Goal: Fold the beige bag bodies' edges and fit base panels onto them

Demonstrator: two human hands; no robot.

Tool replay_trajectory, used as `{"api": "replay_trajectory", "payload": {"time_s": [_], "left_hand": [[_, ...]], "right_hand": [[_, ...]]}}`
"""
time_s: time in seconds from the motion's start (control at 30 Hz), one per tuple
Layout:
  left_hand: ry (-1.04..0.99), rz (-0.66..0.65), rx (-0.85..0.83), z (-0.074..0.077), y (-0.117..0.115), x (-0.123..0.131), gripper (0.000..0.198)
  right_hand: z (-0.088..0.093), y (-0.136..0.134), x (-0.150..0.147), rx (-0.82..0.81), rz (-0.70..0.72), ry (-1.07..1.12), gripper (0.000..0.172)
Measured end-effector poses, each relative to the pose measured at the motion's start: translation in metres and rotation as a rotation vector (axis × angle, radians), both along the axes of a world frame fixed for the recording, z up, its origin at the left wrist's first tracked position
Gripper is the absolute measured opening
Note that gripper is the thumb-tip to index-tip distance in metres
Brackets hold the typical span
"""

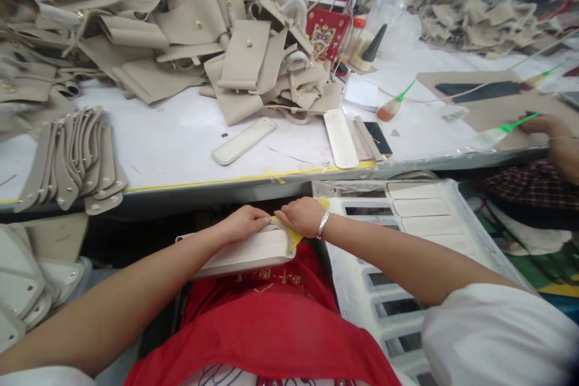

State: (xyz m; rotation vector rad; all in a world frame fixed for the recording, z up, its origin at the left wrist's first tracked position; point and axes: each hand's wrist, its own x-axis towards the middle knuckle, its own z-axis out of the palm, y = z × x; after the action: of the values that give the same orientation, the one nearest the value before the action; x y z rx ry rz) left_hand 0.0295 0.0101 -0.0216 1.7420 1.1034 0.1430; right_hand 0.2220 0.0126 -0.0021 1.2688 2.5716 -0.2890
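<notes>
Head view: fingers (260,218) at pale panel (256,246), dark gap (203,217) before table edge (203,180).

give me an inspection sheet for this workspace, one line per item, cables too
Surface: white tabletop, yellow tape along its front edge.
Job's things: pale panel above the lap; yellow piece at its right end.
Clutter: heaped beige parts, overlapping strips, red box, green-tipped bottle.
Hands: left hand on the panel's upper edge; right hand gripping the yellow piece.
Cables: a thin pale line crosses the right of the table; cord or cable, cannot tell.
Surroundings: slatted white rack at right holding pale pieces; beyond it, another person's hand at a second green-tipped bottle.
</notes>
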Motion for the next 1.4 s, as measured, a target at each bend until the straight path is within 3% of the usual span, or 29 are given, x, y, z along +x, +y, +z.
{"api": "replay_trajectory", "payload": {"time_s": [0.13,0.3,0.4,0.47,0.53,0.6,0.67,0.83,0.97,1.07,1.4], "left_hand": [[0.084,-0.003,0.078,0.006,-0.015,-0.01,0.044],[0.314,-0.028,0.295,0.018,-0.036,-0.018,0.043],[0.354,-0.069,0.389,0.026,-0.041,-0.025,0.043],[0.357,-0.093,0.39,0.032,-0.043,-0.029,0.046],[0.38,-0.112,0.385,0.036,-0.045,-0.029,0.056],[0.404,-0.148,0.418,0.038,-0.047,-0.023,0.075],[0.401,-0.209,0.467,0.037,-0.048,-0.009,0.088],[0.43,-0.254,0.538,0.026,-0.047,0.029,0.097],[0.493,-0.202,0.632,0.017,-0.05,0.039,0.081],[0.506,-0.183,0.707,0.014,-0.054,0.039,0.075],[0.414,-0.244,0.738,0.002,-0.055,0.029,0.078]], "right_hand": [[0.001,0.008,-0.006,0.007,0.13,0.013,0.057],[0.002,0.013,-0.03,-0.005,0.289,0.069,0.056],[0.006,0.021,-0.043,-0.019,0.358,0.105,0.051],[0.012,0.031,-0.041,-0.068,0.232,0.178,0.044],[0.018,0.041,-0.023,-0.128,-0.066,0.3,0.038],[0.023,0.047,0.008,-0.171,-0.355,0.391,0.037],[0.027,0.043,0.044,-0.219,-0.467,0.392,0.04],[0.031,-0.011,0.1,-0.571,-0.55,0.333,0.04],[0.024,-0.054,0.098,-1.036,-0.543,0.509,0.036],[0.012,-0.063,0.084,-1.33,-0.556,0.706,0.036],[-0.012,-0.066,0.054,-1.371,-0.601,0.921,0.036]]}}
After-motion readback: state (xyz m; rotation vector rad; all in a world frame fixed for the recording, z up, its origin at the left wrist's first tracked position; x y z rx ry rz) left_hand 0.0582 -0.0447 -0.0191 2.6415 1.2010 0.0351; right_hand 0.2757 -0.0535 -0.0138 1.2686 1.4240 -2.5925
